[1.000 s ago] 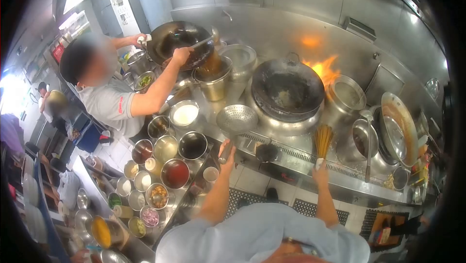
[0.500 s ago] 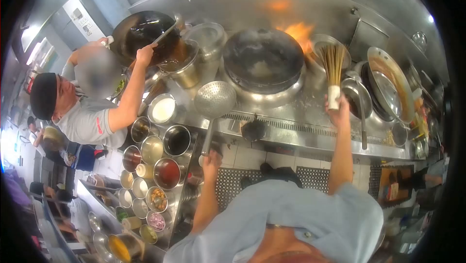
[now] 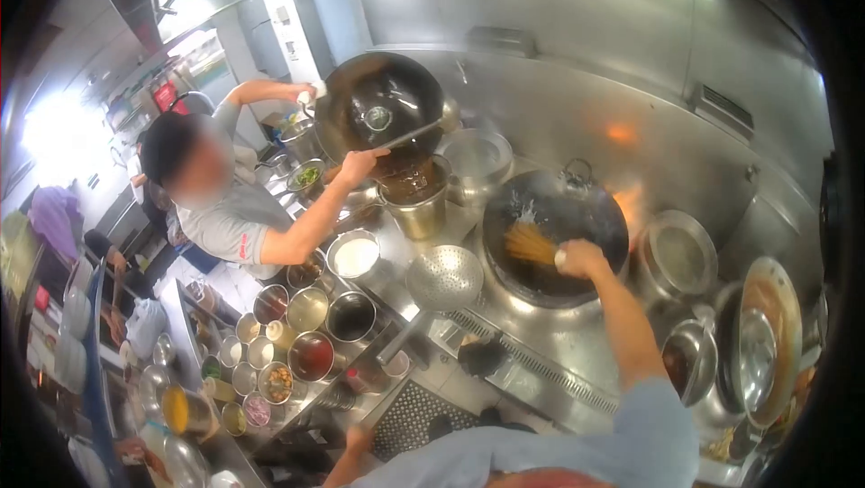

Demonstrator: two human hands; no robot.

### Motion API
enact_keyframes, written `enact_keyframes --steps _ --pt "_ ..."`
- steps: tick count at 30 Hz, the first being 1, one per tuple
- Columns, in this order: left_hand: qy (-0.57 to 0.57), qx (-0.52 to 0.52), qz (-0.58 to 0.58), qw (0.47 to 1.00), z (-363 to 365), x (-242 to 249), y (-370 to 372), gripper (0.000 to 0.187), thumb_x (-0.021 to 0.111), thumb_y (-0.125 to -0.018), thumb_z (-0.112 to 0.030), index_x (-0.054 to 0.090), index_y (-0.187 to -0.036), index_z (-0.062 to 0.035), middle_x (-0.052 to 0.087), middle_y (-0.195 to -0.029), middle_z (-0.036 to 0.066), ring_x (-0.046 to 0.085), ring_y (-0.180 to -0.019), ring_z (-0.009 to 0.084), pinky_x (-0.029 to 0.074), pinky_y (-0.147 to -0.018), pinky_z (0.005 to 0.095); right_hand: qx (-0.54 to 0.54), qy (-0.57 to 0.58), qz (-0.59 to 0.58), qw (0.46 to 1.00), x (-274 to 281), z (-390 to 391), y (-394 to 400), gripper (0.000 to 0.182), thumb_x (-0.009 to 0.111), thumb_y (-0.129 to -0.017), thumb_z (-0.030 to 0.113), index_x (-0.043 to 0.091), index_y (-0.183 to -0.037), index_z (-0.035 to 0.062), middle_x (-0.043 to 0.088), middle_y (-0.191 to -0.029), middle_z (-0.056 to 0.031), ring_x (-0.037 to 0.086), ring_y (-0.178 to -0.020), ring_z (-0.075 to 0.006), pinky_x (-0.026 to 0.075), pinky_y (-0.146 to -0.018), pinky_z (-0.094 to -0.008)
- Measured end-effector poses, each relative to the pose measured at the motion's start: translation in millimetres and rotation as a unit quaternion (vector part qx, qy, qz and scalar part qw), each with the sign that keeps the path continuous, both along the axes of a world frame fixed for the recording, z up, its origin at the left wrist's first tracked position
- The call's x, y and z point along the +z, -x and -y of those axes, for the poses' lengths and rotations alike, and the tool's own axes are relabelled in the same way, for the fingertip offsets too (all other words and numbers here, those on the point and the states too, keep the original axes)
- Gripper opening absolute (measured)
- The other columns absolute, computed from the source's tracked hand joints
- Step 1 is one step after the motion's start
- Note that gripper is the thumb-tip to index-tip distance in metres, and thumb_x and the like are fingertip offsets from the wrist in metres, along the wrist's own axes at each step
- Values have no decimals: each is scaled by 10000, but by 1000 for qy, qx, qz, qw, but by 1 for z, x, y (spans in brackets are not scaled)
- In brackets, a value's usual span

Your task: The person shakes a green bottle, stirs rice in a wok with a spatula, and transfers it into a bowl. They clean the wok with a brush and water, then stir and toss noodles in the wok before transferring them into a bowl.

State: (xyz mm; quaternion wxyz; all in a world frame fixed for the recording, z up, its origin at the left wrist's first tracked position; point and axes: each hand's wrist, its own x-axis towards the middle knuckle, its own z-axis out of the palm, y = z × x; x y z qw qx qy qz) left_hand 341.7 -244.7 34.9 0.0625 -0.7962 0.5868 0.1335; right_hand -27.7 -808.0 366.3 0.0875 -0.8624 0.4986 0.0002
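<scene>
My right hand [image 3: 584,259] is closed around the pale grip of a bamboo wok brush [image 3: 532,243]. Its bristles press against the inside of a dark wok [image 3: 599,218] on the burner. Near the bottom edge, my left hand [image 3: 358,439] is low beside my body, small and blurred, so its fingers cannot be read. A perforated skimmer [image 3: 444,277] lies at the counter's edge with its handle [image 3: 404,337] pointing toward me, apart from my left hand.
A co-worker [image 3: 236,213] on the left tips another wok [image 3: 383,96] over a metal pot [image 3: 417,216]. Flame [image 3: 628,209] rises behind my wok. Several sauce and ingredient containers [image 3: 311,355] stand at left; bowls and pans [image 3: 770,344] stack at right.
My right hand has brought the brush from upright at the right down into the wok. My left hand has let go of the skimmer handle and dropped lower. The view has turned.
</scene>
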Motion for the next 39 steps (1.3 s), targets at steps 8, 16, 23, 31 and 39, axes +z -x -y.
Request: enact_keyframes --steps 8,16,23,31,39 --pt "-39 83 -114 989 -48 -9 42 138 617 -737 -202 664 -723 -73 642 -788 151 624 -785 320 492 -696 435 0 -21 -71 997 33 16 21 349 591 -706 219 705 -1017 111 684 -1014 -160 653 -944 -350 522 -829 -432" --pt "-25 84 -116 989 -19 11 40 117 644 -693 -224 668 -611 -143 650 -757 91 639 -734 278 509 -654 411 23 18 -133 991 36 7 -8 294 559 -733 221 718 -910 48 675 -1015 -198 644 -981 -348 511 -838 -438" --pt "195 -119 -100 968 -15 43 29 149 662 -738 -212 680 -862 -132 652 -843 49 629 -778 229 509 -719 413 83 19 -191 978 58 -36 -17 213 581 -716 153 729 -838 60 692 -883 -187 672 -880 -326 532 -774 -411" --pt "-24 -179 -120 976 -81 -61 23 176 582 -794 -293 670 -834 -146 661 -877 51 636 -878 233 493 -769 432 8 0 -97 995 -1 0 -24 240 590 -722 134 716 -908 50 692 -942 -168 663 -928 -328 533 -775 -417" --pt "-9 -78 -157 984 -71 -50 22 185 563 -837 -252 631 -786 -87 616 -704 51 576 -593 187 437 -500 341 -86 -57 134 986 -49 39 -47 368 649 -700 227 661 -1055 132 679 -951 -182 649 -908 -373 515 -783 -451"
